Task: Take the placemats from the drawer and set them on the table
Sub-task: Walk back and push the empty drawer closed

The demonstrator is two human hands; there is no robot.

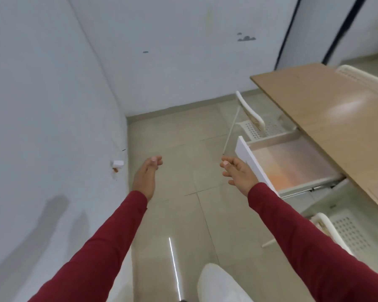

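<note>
Both our hands empty beside the open drawer

Our left hand (147,171) and right hand (238,173) hover loosely spread over the floor; the drawer (292,162) juts from under the table (327,105), something orange-pink blurred inside, perhaps the placemats (279,177).

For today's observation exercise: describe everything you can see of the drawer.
The drawer is pulled open from under the wooden table. It has a flat white front, pale walls and a metal runner on the near side. Its floor looks shiny with a blurred orange tint; whether placemats lie there cannot be told. The right hand hovers beside the front, seemingly not gripping it.
</note>
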